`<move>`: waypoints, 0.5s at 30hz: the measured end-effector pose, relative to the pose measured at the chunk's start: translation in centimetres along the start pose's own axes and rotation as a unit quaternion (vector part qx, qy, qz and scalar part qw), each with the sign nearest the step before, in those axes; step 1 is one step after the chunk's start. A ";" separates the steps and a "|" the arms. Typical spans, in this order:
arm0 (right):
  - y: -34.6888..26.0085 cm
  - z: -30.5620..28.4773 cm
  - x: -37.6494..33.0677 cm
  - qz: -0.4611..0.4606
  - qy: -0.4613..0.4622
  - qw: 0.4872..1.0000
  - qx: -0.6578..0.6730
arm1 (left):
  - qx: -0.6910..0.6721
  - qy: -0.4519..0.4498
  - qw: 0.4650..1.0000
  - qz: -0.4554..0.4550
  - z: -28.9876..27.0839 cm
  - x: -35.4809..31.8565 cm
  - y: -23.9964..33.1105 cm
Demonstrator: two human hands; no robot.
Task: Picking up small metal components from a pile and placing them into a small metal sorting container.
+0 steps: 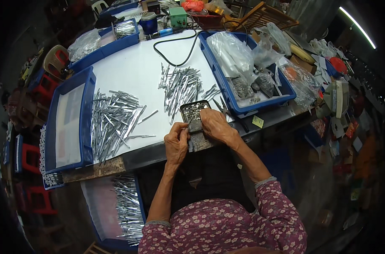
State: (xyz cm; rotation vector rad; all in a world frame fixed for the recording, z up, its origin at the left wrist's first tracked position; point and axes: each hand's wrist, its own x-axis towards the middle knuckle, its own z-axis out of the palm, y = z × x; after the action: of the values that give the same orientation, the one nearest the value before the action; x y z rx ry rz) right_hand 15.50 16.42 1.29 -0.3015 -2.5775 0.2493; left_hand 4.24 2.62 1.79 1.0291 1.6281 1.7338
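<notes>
A small dark rectangular tray [195, 103] with many tiny metal parts in it sits at the table's front edge. My left hand [176, 143] is at the tray's near left corner. Its thumb and fingers are pinched together on what looks like a thin silvery metal strip [190, 145], mostly covered by the fingers. My right hand [218, 125] reaches over the tray's right side with its fingers bent down and closed; whatever is between them is hidden. Just beyond the tray lies a heap of slim metal strips [182, 86]. A larger heap of strips [114, 125] spreads to the left.
Pliers [222, 107] lie right of the tray, near a yellow label [257, 122]. A blue bin [264, 106] of plastic bags stands at right; another blue bin [88, 114] at left. A black cable [175, 64] loops behind. Below the table is a bin of strips [128, 207].
</notes>
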 end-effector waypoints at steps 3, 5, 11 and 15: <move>0.0 0.0 0.0 0.002 -0.009 1.000 -0.003 | -0.005 -0.001 1.000 0.005 0.0 -0.1 -0.1; -0.5 -0.2 0.3 0.024 -0.032 0.999 -0.008 | -0.008 -0.004 1.000 0.003 -0.1 -0.1 -0.1; -0.9 -0.5 0.6 0.039 -0.015 0.999 -0.023 | -0.003 -0.007 1.000 -0.002 -0.1 -0.2 0.0; -0.5 -0.1 0.3 0.056 0.014 0.998 -0.012 | -0.018 -0.008 1.000 -0.003 -0.1 -0.2 -0.1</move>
State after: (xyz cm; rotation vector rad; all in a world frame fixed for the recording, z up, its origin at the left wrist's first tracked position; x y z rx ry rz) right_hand 15.20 15.99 1.63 -0.4556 -2.5417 0.2517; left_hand 4.26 2.42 1.64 1.0172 1.5826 1.7392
